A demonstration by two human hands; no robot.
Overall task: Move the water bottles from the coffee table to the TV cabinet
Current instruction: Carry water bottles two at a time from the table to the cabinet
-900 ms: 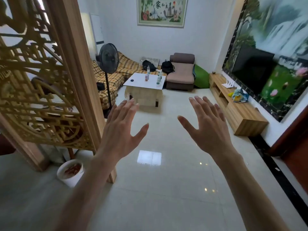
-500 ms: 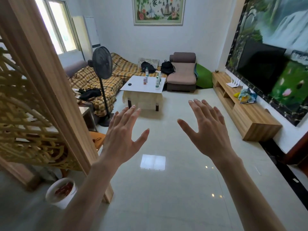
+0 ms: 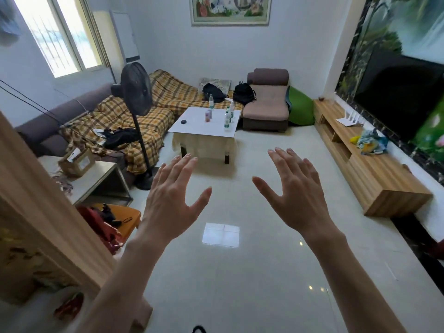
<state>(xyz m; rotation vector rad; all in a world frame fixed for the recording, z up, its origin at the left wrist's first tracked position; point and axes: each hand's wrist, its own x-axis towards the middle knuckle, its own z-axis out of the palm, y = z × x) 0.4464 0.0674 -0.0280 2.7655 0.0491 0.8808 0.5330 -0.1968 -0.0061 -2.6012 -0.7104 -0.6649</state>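
Observation:
Several clear water bottles with green labels [image 3: 227, 121] stand on the white-topped coffee table [image 3: 192, 127] across the room; one more bottle [image 3: 211, 102] is at its far edge and a pink can [image 3: 208, 115] stands near the middle. The long wooden TV cabinet [image 3: 374, 174] runs along the right wall below the dark TV [image 3: 398, 92]. My left hand [image 3: 171, 198] and my right hand [image 3: 298, 193] are raised in front of me, palms down, fingers spread, holding nothing, well short of the table.
A black standing fan [image 3: 137, 92] stands left of the table by a plaid-covered sofa [image 3: 134, 121]. A brown armchair [image 3: 266, 104] sits at the back. A wooden screen post [image 3: 43, 207] is close on my left. A router [image 3: 348, 118] and a colourful cloth bundle [image 3: 371, 145] lie on the cabinet.
The view has moved forward past the wooden screen, so the sofa, window and table appear closer. Both hands stay open and raised in the same pose.

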